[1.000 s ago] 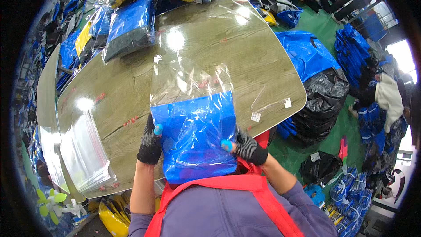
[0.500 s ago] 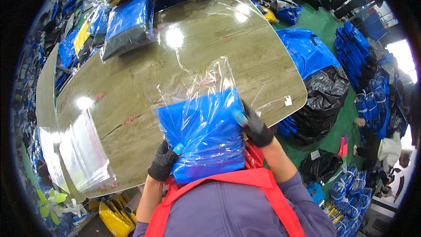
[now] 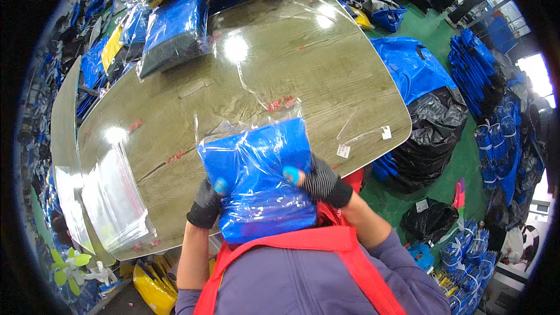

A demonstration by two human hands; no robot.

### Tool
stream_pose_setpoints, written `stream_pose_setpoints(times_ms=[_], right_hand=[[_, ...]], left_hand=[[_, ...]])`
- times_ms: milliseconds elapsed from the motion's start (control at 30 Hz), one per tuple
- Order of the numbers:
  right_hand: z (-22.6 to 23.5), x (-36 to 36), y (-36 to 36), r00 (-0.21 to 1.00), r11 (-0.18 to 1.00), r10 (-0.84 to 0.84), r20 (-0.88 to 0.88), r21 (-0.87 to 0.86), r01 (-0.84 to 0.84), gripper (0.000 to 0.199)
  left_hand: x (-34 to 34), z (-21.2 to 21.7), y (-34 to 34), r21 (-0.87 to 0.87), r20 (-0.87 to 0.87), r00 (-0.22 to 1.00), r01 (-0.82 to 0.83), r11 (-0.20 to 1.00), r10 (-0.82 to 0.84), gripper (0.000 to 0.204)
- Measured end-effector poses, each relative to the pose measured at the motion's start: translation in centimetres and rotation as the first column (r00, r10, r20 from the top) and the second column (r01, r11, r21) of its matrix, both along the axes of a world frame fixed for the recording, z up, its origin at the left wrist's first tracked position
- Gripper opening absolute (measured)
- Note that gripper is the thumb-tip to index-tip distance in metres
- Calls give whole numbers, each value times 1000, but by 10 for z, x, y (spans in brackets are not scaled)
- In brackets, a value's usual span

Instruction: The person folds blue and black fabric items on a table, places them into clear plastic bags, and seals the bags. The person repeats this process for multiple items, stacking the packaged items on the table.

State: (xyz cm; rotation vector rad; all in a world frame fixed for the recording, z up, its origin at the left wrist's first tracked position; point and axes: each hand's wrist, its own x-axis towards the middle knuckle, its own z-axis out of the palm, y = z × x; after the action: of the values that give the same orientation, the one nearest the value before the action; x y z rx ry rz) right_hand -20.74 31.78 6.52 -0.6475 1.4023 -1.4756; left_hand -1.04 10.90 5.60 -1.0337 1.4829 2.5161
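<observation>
A blue folded fabric item (image 3: pixel 265 166) in a clear plastic bag is held up against my red apron, over the near edge of the table (image 3: pixel 344 93). The bag's clear open-looking end (image 3: pixel 204 128) sticks out past the blue fabric on the far side. My left hand (image 3: pixel 208 203), in a dark grey dotted glove with a bare thumb-tip covering of blue, grips the package's left edge. On the right edge, my right hand (image 3: pixel 322 182) holds it with the blue-tipped thumb pressed on top. The fingers behind the package are hidden.
Clear plastic bags (image 3: pixel 116 195) lie stacked at the table's left. A bagged blue-and-black package (image 3: pixel 175 32) and others pile along the far edge. Small white labels (image 3: pixel 343 150) lie at the right. A black sack with blue fabric (image 3: pixel 431 134) stands on the green floor.
Both hands have shifted the package slightly left. My right hand moved left and down, its thumb farther onto the package; my left moved up its edge. The bag's clear end now reaches less far.
</observation>
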Motion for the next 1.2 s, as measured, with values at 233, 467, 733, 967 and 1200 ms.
stream_pose_setpoints(times_ms=[233, 467, 733, 967, 1200], right_hand=[[-10, 29, 43, 988, 994, 79, -130, 86, -68, 97], [15, -92, -55, 980, 944, -79, 184, -301, 132, 69], [10, -71, -68, 945, 931, -287, -158, -277, 236, 91], [78, -54, -68, 9, 985, -32, -999, -31, 167, 123], [88, -47, -87, 292, 849, 524, -800, 461, -260, 93]], left_hand=[[9, 23, -4, 27, -97, 958, 275, 961, -271, 98], [-39, 63, -49, -969, 54, 715, -130, -208, -697, 33], [-35, -9, -54, -197, -329, 892, -387, 901, 311, 72], [-56, 7, -36, -219, -417, 878, -348, 912, 235, 42], [-60, 43, 5, -54, -305, 950, -81, 995, 61, 44]])
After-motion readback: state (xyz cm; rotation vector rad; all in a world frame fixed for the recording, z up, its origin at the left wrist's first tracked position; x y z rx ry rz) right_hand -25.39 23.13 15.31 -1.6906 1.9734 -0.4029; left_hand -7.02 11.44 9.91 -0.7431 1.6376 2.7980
